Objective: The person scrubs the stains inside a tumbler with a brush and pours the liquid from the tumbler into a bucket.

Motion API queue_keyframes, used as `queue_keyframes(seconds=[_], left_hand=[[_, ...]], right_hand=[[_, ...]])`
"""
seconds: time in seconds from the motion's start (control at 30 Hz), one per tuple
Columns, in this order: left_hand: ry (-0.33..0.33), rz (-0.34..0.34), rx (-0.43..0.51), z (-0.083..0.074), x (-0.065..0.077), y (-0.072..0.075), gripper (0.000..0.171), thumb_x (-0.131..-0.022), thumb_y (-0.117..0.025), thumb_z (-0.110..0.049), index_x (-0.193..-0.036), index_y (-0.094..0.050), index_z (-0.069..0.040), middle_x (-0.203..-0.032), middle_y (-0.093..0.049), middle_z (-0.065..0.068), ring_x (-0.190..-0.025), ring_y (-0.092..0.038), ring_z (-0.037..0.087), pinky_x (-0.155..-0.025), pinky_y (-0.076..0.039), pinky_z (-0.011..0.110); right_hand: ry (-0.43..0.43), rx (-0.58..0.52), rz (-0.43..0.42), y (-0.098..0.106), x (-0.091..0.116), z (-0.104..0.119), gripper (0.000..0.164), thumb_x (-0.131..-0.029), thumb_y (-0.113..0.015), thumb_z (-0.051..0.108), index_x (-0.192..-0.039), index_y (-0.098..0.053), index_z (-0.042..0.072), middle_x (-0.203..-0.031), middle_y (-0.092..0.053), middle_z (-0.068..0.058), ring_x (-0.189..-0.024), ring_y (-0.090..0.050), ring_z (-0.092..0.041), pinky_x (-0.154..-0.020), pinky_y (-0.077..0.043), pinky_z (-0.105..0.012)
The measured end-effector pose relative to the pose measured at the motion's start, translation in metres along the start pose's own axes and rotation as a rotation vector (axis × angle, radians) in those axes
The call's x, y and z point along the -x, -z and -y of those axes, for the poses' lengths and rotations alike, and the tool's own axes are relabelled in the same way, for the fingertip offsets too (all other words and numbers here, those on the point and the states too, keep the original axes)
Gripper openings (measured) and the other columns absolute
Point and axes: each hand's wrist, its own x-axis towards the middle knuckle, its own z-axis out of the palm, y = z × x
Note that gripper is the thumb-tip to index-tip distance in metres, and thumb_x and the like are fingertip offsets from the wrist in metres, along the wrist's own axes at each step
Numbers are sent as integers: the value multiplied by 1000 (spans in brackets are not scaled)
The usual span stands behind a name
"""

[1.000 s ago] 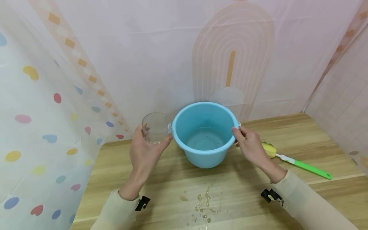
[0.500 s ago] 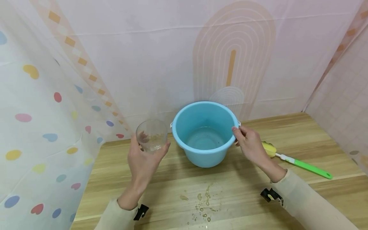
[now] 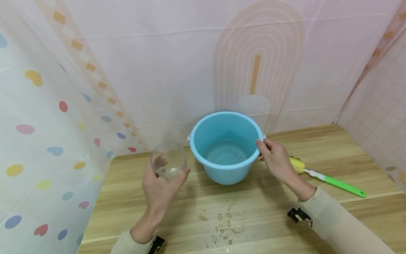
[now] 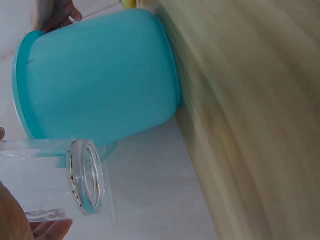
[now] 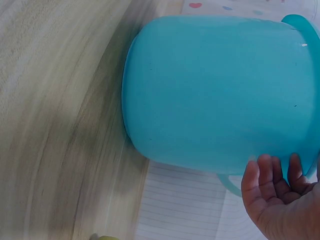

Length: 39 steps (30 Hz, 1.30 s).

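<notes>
My left hand (image 3: pixel 160 190) grips a clear drinking glass (image 3: pixel 170 160), thumb on its right side and fingers round the left. The glass is held above the table, just left of a light blue bucket (image 3: pixel 226 174). In the left wrist view, the thick base of the glass (image 4: pixel 87 175) faces the tabletop, apart from the bucket. At the bucket's right rim, my right hand (image 3: pixel 276 160) pinches the edge, thumb on top and fingers below. Shallow water shows inside the bucket. Curled fingers (image 5: pixel 267 175) lie against the bucket's outside in the right wrist view.
A sponge brush with a green handle (image 3: pixel 344 186) and yellow head lies right of the bucket. Water drops (image 3: pixel 226 225) are scattered on the wooden table (image 3: pixel 266 225) in front. Patterned cloth (image 3: pixel 177 70) hangs behind and at both sides.
My left hand has drawn the glass away from the bucket's left rim, slightly left and then toward me. The right hand and the bucket stay in place.
</notes>
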Motion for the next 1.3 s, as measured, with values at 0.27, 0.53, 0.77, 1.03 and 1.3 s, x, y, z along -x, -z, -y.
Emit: queue_keyframes(seconds=[0.27, 0.53, 0.77, 1.03, 1.3], left_hand=[[-14, 11, 51, -4, 12, -1, 81, -63, -98, -16, -130, -57, 6, -110, -69, 15, -101, -66, 29, -86, -55, 24], [-44, 16, 96, -11, 17, -2, 75, -62, -96, -18, -122, -58, 7, -103, -68, 16, -96, -65, 26, -82, -55, 21], [-63, 41, 131, -16, 21, -3, 75, -65, -96, -20, -121, -58, 10, -104, -70, 19, -94, -68, 30, -80, -58, 23], [-27, 78, 178, -23, 30, -4, 75, -63, -97, -18, -123, -59, 6, -109, -70, 15, -98, -68, 31, -82, -60, 27], [-77, 98, 239, -29, 38, -9, 78, -63, -98, -21, -126, -61, 5, -109, -70, 18, -99, -69, 30, -81, -61, 29]], right_hand=[[-5, -4, 3, 0, 1, 0, 40, -112, -50, 26, -99, -69, -7, -85, -70, -15, -81, -68, -41, -66, -58, -29], [-18, -8, 5, 1, 2, 1, 40, -112, -50, 26, -98, -68, -6, -86, -70, -15, -82, -68, -41, -67, -59, -29], [-9, -9, 0, 0, 1, 1, 41, -112, -50, 27, -99, -68, -7, -85, -70, -15, -81, -68, -41, -66, -58, -29], [-6, -12, 3, 0, 1, 0, 41, -112, -50, 27, -99, -68, -7, -85, -70, -15, -81, -68, -40, -66, -58, -29], [-12, -6, 10, 0, 2, 1, 42, -112, -49, 29, -101, -69, -7, -86, -70, -15, -82, -68, -40, -67, -58, -30]])
